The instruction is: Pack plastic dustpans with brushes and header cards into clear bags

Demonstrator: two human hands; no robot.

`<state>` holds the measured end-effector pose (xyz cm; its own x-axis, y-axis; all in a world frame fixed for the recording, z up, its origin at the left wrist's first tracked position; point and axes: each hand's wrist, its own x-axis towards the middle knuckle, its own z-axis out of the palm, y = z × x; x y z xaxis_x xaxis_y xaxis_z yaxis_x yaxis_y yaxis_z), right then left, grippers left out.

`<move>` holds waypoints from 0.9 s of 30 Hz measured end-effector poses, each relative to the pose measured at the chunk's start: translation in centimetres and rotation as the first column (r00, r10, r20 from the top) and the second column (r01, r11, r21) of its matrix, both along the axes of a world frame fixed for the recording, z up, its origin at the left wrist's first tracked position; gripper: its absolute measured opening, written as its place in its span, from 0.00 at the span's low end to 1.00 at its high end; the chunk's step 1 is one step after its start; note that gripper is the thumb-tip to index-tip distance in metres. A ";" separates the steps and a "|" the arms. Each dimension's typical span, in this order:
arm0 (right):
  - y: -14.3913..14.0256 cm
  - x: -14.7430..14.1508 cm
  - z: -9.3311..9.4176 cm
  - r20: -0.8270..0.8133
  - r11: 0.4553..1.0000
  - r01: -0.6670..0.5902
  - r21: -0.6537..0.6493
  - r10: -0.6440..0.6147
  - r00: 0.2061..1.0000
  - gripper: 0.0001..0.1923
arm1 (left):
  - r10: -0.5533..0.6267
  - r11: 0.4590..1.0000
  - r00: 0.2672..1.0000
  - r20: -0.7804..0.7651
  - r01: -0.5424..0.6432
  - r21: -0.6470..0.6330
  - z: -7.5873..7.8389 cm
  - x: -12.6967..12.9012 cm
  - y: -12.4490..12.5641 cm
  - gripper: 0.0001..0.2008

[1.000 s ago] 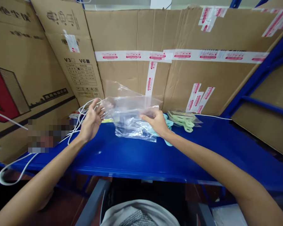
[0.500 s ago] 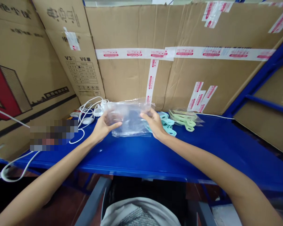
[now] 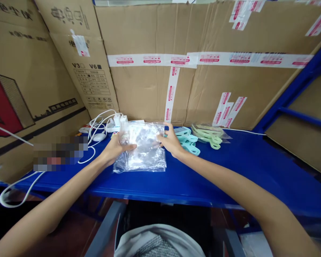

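Clear plastic bags (image 3: 144,150), seemingly a thin stack, are held up over the middle of the blue table. My left hand (image 3: 115,146) grips their left side, its thumb across the front and its other fingers behind the plastic. At the right edge my right hand (image 3: 171,141) pinches the plastic between thumb and fingers. Just beyond the right hand lie several light-blue plastic hangers or similar looped pieces (image 3: 188,139). Farther right, pale green pieces of like shape (image 3: 210,134) rest in or on clear plastic.
White cables and plugs (image 3: 98,132) lie tangled at the back left. Tall cardboard panels (image 3: 144,89) with tape wall in the back and left of the blue table (image 3: 230,171). A blue metal frame (image 3: 291,89) rises on the right. Something at the left is blurred out.
The clear bags have swung downward and slightly left, toward me, and now show their broad shiny face. Both hands keep hold, the left a little lower.
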<state>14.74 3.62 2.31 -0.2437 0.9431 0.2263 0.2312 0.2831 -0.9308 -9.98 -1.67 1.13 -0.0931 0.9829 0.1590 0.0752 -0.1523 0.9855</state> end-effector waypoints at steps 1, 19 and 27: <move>-0.5 0.1 0.2 0.114 0.999 0.002 0.050 -0.008 0.993 0.43 | -0.013 0.999 1.000 -0.007 0.013 -0.045 -0.2 -0.7 -0.1 0.36; -5.5 -7.3 -0.9 0.855 0.821 -0.536 0.196 0.125 0.504 0.19 | 0.227 0.836 0.326 -0.918 0.418 0.356 1.2 -10.7 -2.0 0.35; -3.6 5.6 5.6 0.815 0.860 -0.288 0.421 -0.220 0.535 0.25 | 0.022 0.889 0.251 -0.968 0.439 0.134 0.0 -8.8 -3.5 0.28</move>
<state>20.30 0.05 7.92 -0.5821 0.7603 0.2882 0.7810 0.6214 -0.0619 -18.83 -5.20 1.10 0.5449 0.7985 0.2559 0.8025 -0.5851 0.1167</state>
